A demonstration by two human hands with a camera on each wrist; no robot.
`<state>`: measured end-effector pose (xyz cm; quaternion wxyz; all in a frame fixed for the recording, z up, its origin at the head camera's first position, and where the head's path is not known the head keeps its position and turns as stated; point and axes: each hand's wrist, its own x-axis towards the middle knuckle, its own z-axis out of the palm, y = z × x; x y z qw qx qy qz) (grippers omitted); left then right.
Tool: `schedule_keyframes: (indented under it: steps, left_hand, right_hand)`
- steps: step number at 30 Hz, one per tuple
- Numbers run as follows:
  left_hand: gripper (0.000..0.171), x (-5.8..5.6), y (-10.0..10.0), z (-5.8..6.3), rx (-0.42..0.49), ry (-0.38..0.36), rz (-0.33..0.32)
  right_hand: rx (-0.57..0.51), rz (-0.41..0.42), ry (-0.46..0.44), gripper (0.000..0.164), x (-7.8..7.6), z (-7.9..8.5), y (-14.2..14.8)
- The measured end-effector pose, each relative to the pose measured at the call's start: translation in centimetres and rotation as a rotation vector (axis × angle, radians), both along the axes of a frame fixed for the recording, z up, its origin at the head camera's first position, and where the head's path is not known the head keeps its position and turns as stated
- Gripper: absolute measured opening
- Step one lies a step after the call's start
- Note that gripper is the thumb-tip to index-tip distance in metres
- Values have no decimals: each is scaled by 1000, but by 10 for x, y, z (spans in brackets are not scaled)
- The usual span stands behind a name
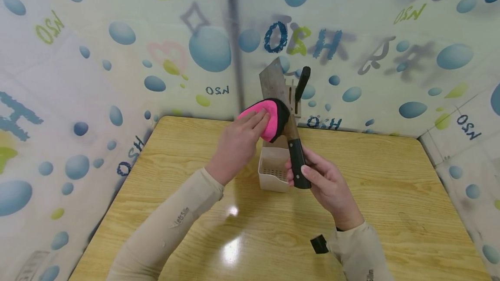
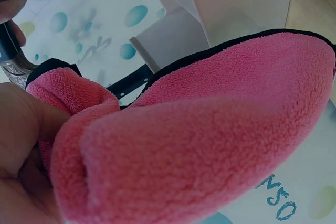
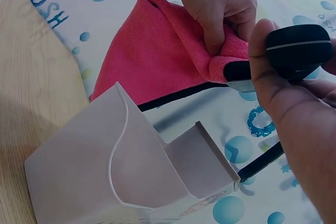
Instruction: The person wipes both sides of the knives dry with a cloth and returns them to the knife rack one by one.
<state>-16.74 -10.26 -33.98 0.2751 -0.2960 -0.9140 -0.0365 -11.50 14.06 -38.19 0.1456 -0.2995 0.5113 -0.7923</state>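
From my distant place I see both hands at work above the desk (image 1: 375,172). The right hand (image 1: 330,185) is closed around the black handle (image 1: 298,164) of a knife with a broad blade, and the thumb lies over the handle near its end. The knife (image 1: 271,79) is held up in front of the holder, with its blade upward and leaning a little to the left side of the head view.

The left hand (image 1: 240,144) pinches a pink cloth (image 1: 270,127) with black edge. In the head view its fingers lie on the pink side; in both wrist views I see the cloth folded between thumb and fingers. The cloth lies around the lower part of the blade, just above the handle, and it hides this part from me.

Behind the right hand, a pale holder (image 1: 273,183) stands on the desk, and through its front compartment I can see a bottom with small holes. At its back there is a slotted part, where a second black handle (image 1: 303,83) rises, tilted. Near the right sleeve (image 1: 361,246) I notice a small black square piece (image 1: 319,244). The patterned wall covering (image 1: 211,49) shows blue and green pebble shapes and letters.
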Motion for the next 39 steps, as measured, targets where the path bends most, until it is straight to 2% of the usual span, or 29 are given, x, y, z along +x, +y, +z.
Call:
schedule_keyframes:
  steps: [10, 18, 32, 39]
  left_hand:
    - [51, 3, 2, 1, 7, 5, -39]
    - [50, 3, 4, 4, 21, 14, -46]
    - [47, -8, -6, 13, 48, 45, -21]
    - [43, -15, -16, 17, 102, 71, -1]
  right_hand:
    - [2, 14, -7, 51, -1, -1, 1]
    - [28, 33, -19, 51, -1, -1, 1]
    - [105, 48, -21, 53, 3, -4, 2]
    - [121, 77, 20, 54, 2, -5, 3]
